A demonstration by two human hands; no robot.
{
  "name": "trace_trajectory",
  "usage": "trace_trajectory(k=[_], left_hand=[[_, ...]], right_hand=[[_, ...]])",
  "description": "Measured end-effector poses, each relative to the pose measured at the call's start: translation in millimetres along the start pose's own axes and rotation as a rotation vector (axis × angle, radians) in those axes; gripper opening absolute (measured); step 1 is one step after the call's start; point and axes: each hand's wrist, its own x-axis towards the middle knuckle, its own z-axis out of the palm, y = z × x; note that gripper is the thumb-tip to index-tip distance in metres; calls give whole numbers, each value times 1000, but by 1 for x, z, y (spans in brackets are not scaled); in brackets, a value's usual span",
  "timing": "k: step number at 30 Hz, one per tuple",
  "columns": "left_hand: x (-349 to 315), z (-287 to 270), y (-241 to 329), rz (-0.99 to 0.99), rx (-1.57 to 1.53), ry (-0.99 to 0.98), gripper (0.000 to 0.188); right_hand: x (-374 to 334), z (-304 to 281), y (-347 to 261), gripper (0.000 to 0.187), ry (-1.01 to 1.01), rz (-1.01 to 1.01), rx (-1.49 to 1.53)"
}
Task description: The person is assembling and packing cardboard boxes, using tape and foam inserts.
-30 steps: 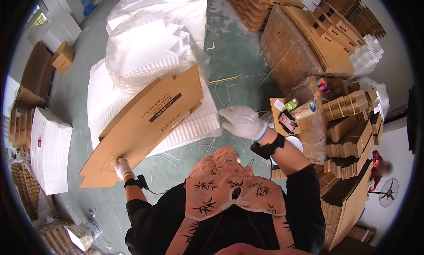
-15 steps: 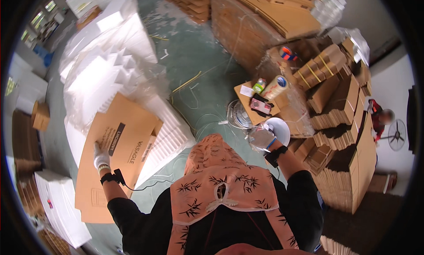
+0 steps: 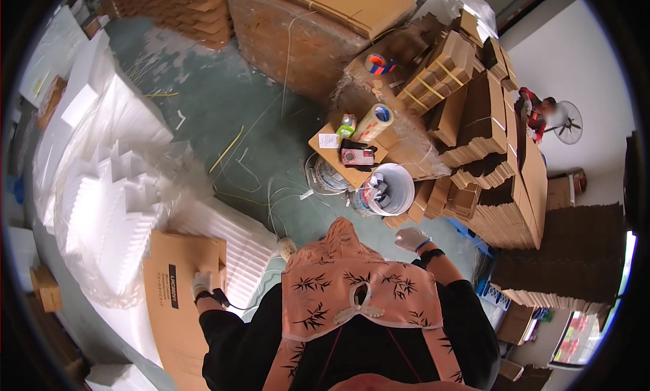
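Observation:
My left hand [image 3: 202, 283], in a white glove, lies with its fingers flat against the printed face of a folded brown cardboard box [image 3: 159, 310], near its right edge. The box stands upright in front of a stack of white foam sheets [image 3: 233, 245]. My right hand [image 3: 411, 239], also gloved, is loosely closed at my right front, with nothing visible in it. Just beyond it stands a white bucket [image 3: 403, 188] with crumpled scraps inside. Next to the bucket, a small wooden board [image 3: 323, 162] bears a clear tape roll [image 3: 374, 123], a pink device [image 3: 357, 157] and a green item [image 3: 346, 125].
Plastic-wrapped white foam [image 3: 122, 208] is piled at left. Stacks of flat cardboard [image 3: 497, 222] line the right side. A brown wrapped block [image 3: 291, 46] stands ahead. Loose straps [image 3: 227, 149] lie on the green floor. A person [image 3: 538, 113] is near a fan [image 3: 567, 122] at far right.
The view has swung to the right. My right hand has drawn back from over the bucket toward me. The cardboard box has turned more upright, and my left hand is now closer to its right edge.

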Motion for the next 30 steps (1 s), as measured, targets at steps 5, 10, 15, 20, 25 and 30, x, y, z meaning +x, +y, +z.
trace_trajectory(k=[5, 10, 15, 20, 25, 30], left_hand=[[-22, -13, 57, -5, 230, -51, 72], [33, -14, 73, 93, 117, -156, 55], [57, 5, 141, 143, -3, -304, 28], [75, 14, 208, 1179, -394, -1076, 37], [-27, 2, 424, 322, 76, -326, 38], [-63, -25, 506, 486, 119, -299, 35]], right_hand=[[9, 11, -7, 37, 7, 98, 127], [45, 2, -15, 39, -3, 78, 227], [111, -13, 6, 41, 34, -4, 274], [190, -20, 32, 37, 7, -27, 259], [226, -88, 39, 36, -55, -76, 220], [279, -124, 35, 36, 259, -90, 370]])
